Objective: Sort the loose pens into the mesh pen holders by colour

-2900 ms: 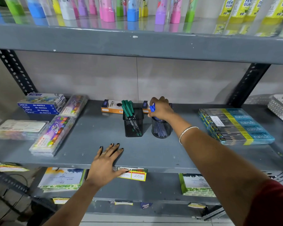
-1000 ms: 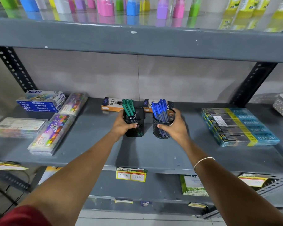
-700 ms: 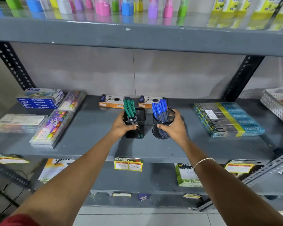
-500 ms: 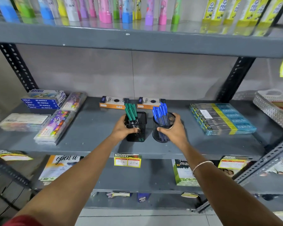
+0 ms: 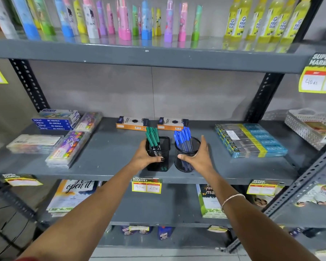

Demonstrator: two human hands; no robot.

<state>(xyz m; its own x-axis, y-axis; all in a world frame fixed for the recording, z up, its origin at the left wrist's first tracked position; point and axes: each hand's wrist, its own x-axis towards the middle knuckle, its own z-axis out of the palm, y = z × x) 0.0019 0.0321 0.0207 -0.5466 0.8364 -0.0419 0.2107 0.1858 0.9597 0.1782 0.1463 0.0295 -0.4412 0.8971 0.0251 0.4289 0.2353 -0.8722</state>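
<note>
Two black mesh holders stand side by side on the grey middle shelf (image 5: 111,149), near its front edge. The square holder (image 5: 164,146) on the left has several green pens (image 5: 152,138) standing in it. My left hand (image 5: 142,157) wraps its left side, thumb across the front. The round holder (image 5: 186,163) on the right carries several blue pens (image 5: 183,138). My right hand (image 5: 202,159) cups its right side, thumb on the front wall, one finger raised beside the rim. No loose pens show on the shelf.
Two orange pen boxes (image 5: 133,124) lie behind the holders. Blue-yellow packs (image 5: 250,141) lie to the right, crayon packs (image 5: 70,148) and pastel boxes (image 5: 55,122) to the left. A white perforated tray (image 5: 307,127) is far right. The upper shelf (image 5: 158,56) overhangs with coloured bottles.
My right hand left the blue pens in the round holder; my left hand rose off the shelf. Both hands then took a holder each and drew them toward the front edge.
</note>
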